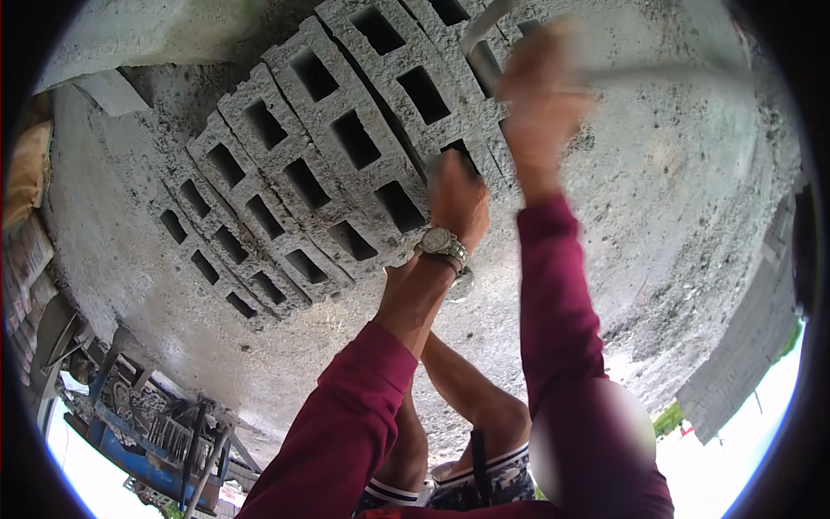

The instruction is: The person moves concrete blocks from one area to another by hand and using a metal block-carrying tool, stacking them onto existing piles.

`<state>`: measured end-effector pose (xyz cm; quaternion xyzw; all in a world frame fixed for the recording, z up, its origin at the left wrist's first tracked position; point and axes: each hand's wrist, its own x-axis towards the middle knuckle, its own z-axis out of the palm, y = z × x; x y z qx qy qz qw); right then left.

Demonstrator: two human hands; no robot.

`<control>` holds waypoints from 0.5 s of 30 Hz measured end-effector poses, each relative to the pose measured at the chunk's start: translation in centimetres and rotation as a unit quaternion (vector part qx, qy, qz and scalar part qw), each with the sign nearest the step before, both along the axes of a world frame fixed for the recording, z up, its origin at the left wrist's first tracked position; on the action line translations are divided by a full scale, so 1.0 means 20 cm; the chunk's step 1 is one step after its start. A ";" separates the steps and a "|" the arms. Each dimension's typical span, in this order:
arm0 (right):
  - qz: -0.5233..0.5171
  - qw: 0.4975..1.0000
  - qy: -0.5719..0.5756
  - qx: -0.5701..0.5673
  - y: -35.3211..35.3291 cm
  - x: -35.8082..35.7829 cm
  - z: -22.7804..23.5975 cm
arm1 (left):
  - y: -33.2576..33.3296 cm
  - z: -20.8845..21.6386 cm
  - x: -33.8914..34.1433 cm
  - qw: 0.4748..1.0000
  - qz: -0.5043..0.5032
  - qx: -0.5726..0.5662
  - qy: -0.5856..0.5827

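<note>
A row of grey hollow concrete blocks (333, 95) stands side by side with the dark hollows facing me. My left hand (460, 203), with a metal watch at its wrist, is closed at the near end of a block toward the right of the row. Its fingers are curled by a hollow and partly hidden. Farther off and to the right, my right hand (543, 95) is smeared by motion above the rightmost block. It is closed around a blurred, thin-handled tool (661, 76). A curved grey strip (486, 28) shows beside that hand; whether it belongs to the tool is unclear.
Rough grey concrete ground (666, 190) surrounds the row. A blue metal machine (151, 467) stands at the lower left, with stacked sacks (30, 251) above it. A pale slab (112, 91) lies at the upper left. Grey block stacks (743, 320) line the right edge.
</note>
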<state>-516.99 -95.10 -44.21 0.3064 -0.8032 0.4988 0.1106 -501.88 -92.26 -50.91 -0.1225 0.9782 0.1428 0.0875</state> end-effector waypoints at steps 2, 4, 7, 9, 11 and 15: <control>-0.003 0.945 -0.323 -0.051 -0.06 0.09 -0.04 | 0.00 0.01 0.00 0.999 0.005 0.042 -0.003; 0.005 0.942 -0.328 -0.068 -0.07 0.11 -0.03 | 0.00 -0.02 0.03 1.000 -0.003 -0.007 0.001; -0.018 0.956 -0.288 -0.058 -0.04 0.05 0.03 | -0.01 0.01 0.00 1.000 0.013 0.024 0.003; -0.023 0.953 -0.273 -0.130 -0.12 0.07 0.26 | -0.05 0.01 0.05 0.999 0.017 0.035 -0.018; 0.043 0.972 -0.198 -0.118 -0.11 0.01 0.44 | -0.03 0.04 0.02 0.999 0.014 0.043 -0.027; 0.055 0.998 0.039 -0.020 -0.15 0.03 0.44 | -0.03 0.04 0.02 0.999 0.009 0.022 -0.034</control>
